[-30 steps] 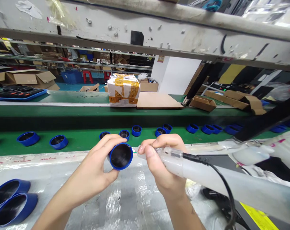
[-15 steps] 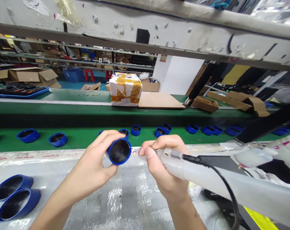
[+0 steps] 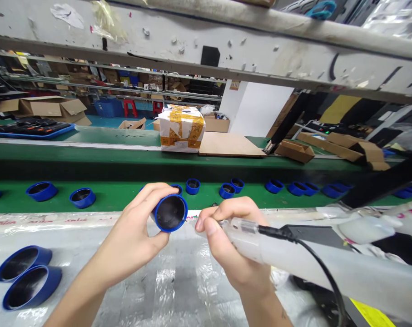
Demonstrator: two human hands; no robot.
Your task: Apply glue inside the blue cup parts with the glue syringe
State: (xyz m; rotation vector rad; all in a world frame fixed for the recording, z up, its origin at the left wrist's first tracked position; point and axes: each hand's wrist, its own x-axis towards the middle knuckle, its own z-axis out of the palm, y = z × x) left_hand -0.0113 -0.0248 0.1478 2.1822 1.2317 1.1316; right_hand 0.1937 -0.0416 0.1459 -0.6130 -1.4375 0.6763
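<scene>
My left hand (image 3: 142, 227) is closed around a blue ring-shaped cup (image 3: 171, 213), thumb below and fingers above. The cup's dark round opening faces me. My right hand (image 3: 233, 243) pinches a slim corded pen-like tool (image 3: 243, 225) with a clear sleeve at its back end, from which a black cable (image 3: 315, 254) runs down to the right. Its thin tip is at the right side of the cup's rim; whether it touches cannot be told. Just behind my right hand a wide translucent tube (image 3: 328, 259) extends to the right.
Two larger-looking blue cups (image 3: 32, 286) stand at the left on the plastic-covered bench (image 3: 151, 290). Several more blue cups (image 3: 82, 198) line the green belt (image 3: 113, 197) ahead. A taped box (image 3: 181, 129) sits beyond it. A white beam (image 3: 171, 41) crosses overhead.
The tool's tip has shifted from the upper right of the cup's rim to its lower right. Both hands keep their holds. The whole view has shifted slightly.
</scene>
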